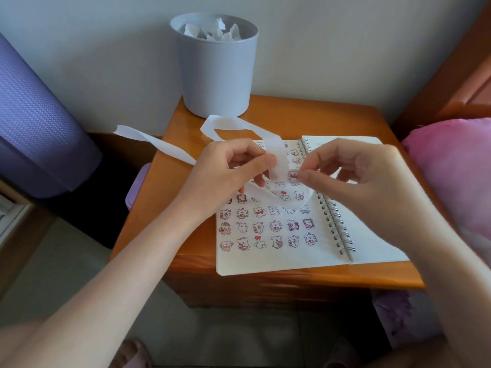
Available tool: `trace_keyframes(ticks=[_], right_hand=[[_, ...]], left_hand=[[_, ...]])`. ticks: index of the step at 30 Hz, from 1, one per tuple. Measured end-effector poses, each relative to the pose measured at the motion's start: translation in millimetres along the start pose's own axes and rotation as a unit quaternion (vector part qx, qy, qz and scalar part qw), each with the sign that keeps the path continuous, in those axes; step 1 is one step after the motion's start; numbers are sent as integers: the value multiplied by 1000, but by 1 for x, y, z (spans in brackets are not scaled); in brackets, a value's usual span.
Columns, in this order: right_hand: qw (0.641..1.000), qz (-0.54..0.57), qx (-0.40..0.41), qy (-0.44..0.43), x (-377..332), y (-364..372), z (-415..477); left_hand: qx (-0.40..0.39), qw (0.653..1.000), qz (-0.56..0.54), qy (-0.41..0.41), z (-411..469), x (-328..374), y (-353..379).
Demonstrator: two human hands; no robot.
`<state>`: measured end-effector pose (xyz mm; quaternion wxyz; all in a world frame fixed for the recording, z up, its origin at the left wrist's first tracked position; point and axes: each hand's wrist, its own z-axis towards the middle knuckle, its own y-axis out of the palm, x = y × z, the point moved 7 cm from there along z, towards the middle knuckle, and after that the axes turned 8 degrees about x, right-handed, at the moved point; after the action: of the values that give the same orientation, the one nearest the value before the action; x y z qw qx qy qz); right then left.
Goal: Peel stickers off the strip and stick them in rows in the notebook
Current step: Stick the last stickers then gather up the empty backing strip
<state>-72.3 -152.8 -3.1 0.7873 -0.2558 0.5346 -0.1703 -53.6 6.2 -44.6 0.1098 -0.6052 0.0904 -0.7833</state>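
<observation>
An open spiral notebook (268,258) lies on the wooden nightstand, its left page filled with several rows of small bear stickers. A long white backing strip (164,147) loops over the table's far left. My left hand (228,171) pinches the strip above the page. My right hand (353,171) pinches a small bear sticker (293,174) at the strip's edge, between thumb and forefinger. Both hands hover above the upper rows of the page and hide part of them.
A grey bin (215,75) with crumpled paper stands at the back of the nightstand (186,261). A purple rolled mat (34,115) leans at the left. A pink cushion (457,176) lies at the right. A small purple object (135,189) sits beside the table's left edge.
</observation>
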Motion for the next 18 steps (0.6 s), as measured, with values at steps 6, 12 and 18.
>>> trace_keyframes(ticks=[6,12,18], right_hand=[[969,-55,-166,173,27,-5,-12],[957,-159,-184,161,29,-6,-17],[956,-203,-176,117,24,-4,-18]], left_hand=[[3,1000,22,16,-1,2,0],[3,1000,21,21,-1,3,0],[3,1000,21,23,0,2,1]])
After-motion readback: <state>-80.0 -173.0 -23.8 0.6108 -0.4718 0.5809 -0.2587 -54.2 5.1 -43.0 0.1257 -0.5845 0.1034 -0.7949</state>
